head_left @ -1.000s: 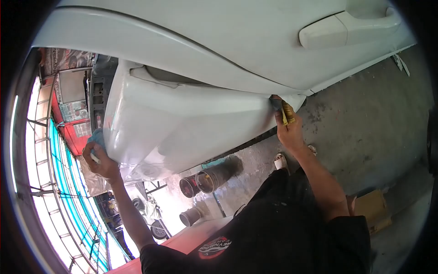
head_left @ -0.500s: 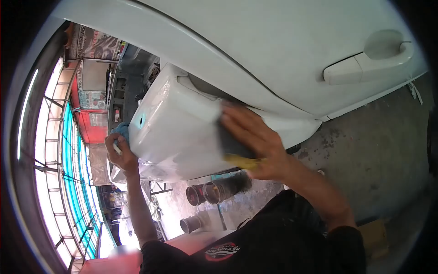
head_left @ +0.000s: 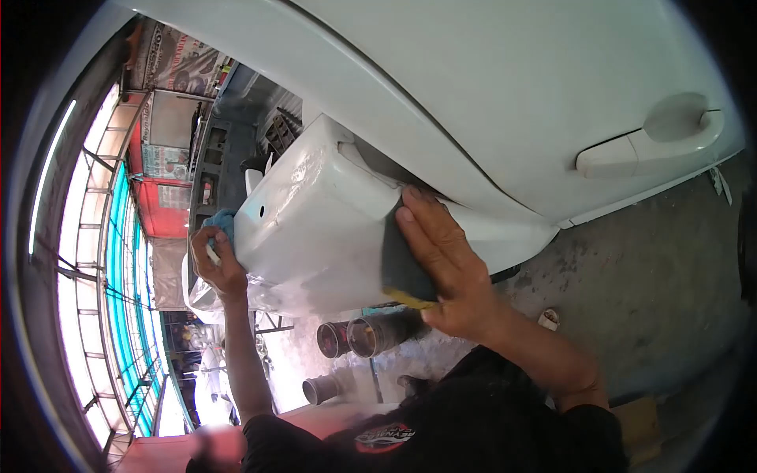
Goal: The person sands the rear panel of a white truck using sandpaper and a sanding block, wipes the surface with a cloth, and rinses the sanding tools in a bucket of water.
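My right hand (head_left: 453,272) lies over a dark grey sanding pad (head_left: 404,254) with a yellow edge, pressing it against the curved white body panel (head_left: 315,252) of a vehicle. The fingers stretch along the pad's back and the thumb sits at its lower edge. At the panel's far left end, my left hand (head_left: 221,266) is closed around a bunched blue cloth (head_left: 225,221) beside the panel edge. Something small and white shows between its fingers, too little to name. A small dark hole (head_left: 262,211) marks the panel.
Above is a white door (head_left: 505,94) with a handle (head_left: 654,148). Several buckets (head_left: 371,337) stand on the floor below the panel. A cardboard box (head_left: 637,422) is at lower right. Posters (head_left: 169,59) and a red wall (head_left: 162,206) lie beyond.
The view has shifted slightly. My right hand and the pad were blurred by motion and now show sharply, slightly lower against the panel. The left hand still holds the cloth at the edge.
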Action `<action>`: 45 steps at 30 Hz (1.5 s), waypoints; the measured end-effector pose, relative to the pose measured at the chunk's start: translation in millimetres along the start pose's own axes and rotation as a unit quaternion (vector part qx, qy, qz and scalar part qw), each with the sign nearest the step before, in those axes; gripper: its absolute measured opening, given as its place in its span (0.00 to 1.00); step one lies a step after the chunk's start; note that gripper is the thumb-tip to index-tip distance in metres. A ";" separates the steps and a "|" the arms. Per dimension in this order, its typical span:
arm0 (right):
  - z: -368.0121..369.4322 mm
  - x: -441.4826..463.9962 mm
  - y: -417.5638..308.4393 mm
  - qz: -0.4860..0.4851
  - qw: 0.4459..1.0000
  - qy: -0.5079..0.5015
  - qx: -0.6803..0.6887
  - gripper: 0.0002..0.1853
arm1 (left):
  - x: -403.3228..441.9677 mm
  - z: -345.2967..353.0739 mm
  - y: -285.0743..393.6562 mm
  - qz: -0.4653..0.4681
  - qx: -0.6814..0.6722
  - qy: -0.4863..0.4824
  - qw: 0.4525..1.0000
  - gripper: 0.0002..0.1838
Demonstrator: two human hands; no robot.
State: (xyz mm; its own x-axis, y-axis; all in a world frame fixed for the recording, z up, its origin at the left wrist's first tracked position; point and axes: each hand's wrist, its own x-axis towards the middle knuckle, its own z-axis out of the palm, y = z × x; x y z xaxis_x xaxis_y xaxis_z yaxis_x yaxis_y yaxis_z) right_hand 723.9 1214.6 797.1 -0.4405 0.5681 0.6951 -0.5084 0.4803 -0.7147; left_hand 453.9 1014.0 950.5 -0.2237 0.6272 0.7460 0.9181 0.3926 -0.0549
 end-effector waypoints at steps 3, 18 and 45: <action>14.9 28.5 -7.1 -0.043 0.999 0.002 -0.004 0.49 | 2.2 1.0 8.0 0.021 0.009 0.013 1.000 0.05; 10.7 -1.1 -8.4 -0.018 0.997 0.017 -0.079 0.45 | 4.4 -1.3 12.4 0.011 0.021 -0.003 1.000 0.05; 23.9 34.0 -41.8 -0.092 0.961 0.029 -0.259 0.34 | 5.4 -7.1 21.8 0.028 -0.022 0.030 0.999 0.05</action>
State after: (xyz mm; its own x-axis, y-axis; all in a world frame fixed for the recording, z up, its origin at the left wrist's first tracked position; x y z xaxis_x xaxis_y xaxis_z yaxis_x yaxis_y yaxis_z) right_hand 712.5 1197.8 852.5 -0.3293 0.4706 0.8186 -0.1304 0.8360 -0.5331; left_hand 475.0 1021.1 958.0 -0.1532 0.6059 0.7807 0.9426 0.3268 -0.0686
